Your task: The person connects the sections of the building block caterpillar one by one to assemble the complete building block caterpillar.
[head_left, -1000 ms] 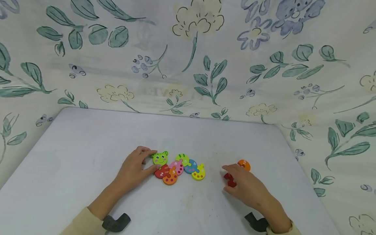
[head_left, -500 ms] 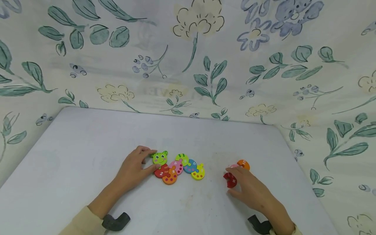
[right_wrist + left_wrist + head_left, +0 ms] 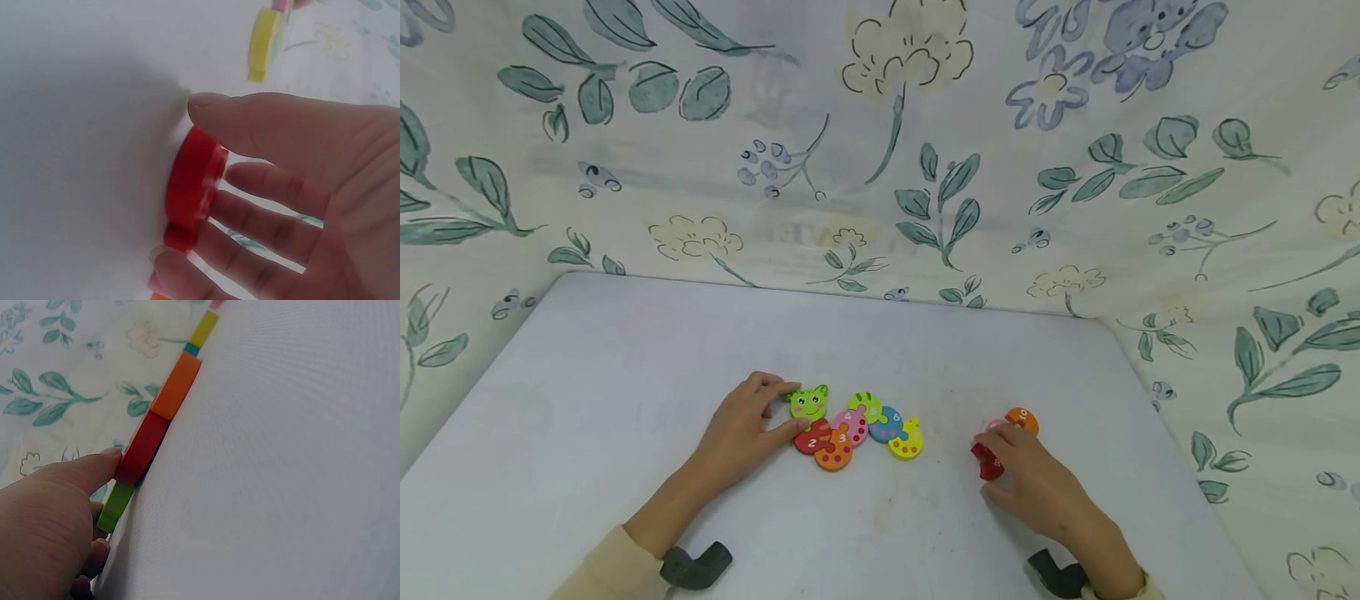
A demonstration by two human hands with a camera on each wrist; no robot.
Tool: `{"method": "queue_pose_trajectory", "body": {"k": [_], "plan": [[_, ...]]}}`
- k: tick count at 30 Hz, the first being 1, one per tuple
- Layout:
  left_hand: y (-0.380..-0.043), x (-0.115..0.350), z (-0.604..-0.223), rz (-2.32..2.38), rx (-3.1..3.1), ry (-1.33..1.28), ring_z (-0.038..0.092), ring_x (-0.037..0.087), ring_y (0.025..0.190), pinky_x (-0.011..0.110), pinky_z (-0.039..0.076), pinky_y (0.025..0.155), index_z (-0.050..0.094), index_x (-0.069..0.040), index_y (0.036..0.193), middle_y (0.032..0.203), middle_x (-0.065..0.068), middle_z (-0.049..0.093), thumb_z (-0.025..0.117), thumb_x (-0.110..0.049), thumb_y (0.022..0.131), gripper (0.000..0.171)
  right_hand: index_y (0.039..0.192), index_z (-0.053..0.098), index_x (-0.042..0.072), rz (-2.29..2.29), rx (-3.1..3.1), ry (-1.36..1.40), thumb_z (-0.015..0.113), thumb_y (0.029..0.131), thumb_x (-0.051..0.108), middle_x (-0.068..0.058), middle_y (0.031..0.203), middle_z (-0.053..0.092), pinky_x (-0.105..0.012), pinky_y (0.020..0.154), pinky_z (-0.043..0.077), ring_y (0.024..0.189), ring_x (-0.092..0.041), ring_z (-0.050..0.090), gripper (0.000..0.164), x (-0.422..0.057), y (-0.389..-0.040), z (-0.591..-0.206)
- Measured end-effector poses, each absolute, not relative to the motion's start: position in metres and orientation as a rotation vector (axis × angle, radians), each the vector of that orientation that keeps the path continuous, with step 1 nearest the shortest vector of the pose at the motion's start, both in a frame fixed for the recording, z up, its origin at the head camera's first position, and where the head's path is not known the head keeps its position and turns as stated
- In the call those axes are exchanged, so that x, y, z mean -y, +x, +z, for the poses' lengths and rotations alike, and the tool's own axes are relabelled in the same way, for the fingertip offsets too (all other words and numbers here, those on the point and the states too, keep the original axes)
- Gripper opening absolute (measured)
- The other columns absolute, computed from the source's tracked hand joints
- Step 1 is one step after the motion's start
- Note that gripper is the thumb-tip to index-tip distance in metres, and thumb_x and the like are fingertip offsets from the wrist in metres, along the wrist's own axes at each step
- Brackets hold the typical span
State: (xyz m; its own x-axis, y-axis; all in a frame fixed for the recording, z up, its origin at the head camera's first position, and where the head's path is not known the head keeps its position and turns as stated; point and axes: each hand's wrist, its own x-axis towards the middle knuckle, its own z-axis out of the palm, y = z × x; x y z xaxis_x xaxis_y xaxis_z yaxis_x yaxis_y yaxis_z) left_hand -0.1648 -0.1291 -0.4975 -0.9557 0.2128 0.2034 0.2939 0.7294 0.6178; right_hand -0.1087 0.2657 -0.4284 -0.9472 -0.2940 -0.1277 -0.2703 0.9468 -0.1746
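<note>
A row of joined caterpillar puzzle pieces (image 3: pixel 852 428) lies flat mid-table, with a green smiling head, a red 2, an orange 3, and pink, green, blue and yellow parts. At its head end my left hand (image 3: pixel 747 425) holds it between thumb and fingers. The left wrist view shows the thumb on the rim of the red 2 piece (image 3: pixel 144 449). To the right, my right hand (image 3: pixel 1033 475) is over a loose red puzzle piece (image 3: pixel 988 462), its fingers touching the top. The thumb lies by that piece's near end, without a plain pinch.
Beyond my right fingers lie a pink puzzle piece (image 3: pixel 997 424), partly covered, and an orange puzzle piece (image 3: pixel 1022 419). White table surface (image 3: pixel 880 533) separates the two groups. A flowered cloth (image 3: pixel 820 167) hangs behind the table. A black strap (image 3: pixel 697 567) sticks out at the left wrist.
My right hand first drew back slightly to the right, baring more of the red and pink pieces, then its fingers moved back over the red piece. The left hand stays in place.
</note>
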Motion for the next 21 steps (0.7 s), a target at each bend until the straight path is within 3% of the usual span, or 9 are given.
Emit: {"method": "queue_pose_trajectory", "body": {"k": [11,21], "plan": [[-0.1643,0.13,-0.4968,-1.034,2.811,-0.42,0.052,0.016,0.091,0.037,0.047,0.075,0.068,-0.012,0.136,0.123,0.006,0.059,0.087,-0.034,0.087,0.057,0.133,0.067,0.008,-0.196,-2.94,-0.392,0.093,0.08,0.025,-0.011,0.136,0.06,-0.046,0.092,0.058,0.127,-0.029,0.055,0.061,-0.2632,-0.1073,-0.4311],[-0.1653,0.13,-0.4989,-1.035,2.811,-0.43,0.053,0.016,0.092,0.036,0.049,0.076,0.067,-0.012,0.137,0.123,0.005,0.059,0.087,-0.035,0.087,0.058,0.13,0.067,0.008,-0.233,-2.952,-0.414,0.091,0.081,0.019,-0.01,0.131,0.061,-0.045,0.092,0.058,0.121,-0.027,0.056,0.055,-0.2644,-0.108,-0.4327]]}}
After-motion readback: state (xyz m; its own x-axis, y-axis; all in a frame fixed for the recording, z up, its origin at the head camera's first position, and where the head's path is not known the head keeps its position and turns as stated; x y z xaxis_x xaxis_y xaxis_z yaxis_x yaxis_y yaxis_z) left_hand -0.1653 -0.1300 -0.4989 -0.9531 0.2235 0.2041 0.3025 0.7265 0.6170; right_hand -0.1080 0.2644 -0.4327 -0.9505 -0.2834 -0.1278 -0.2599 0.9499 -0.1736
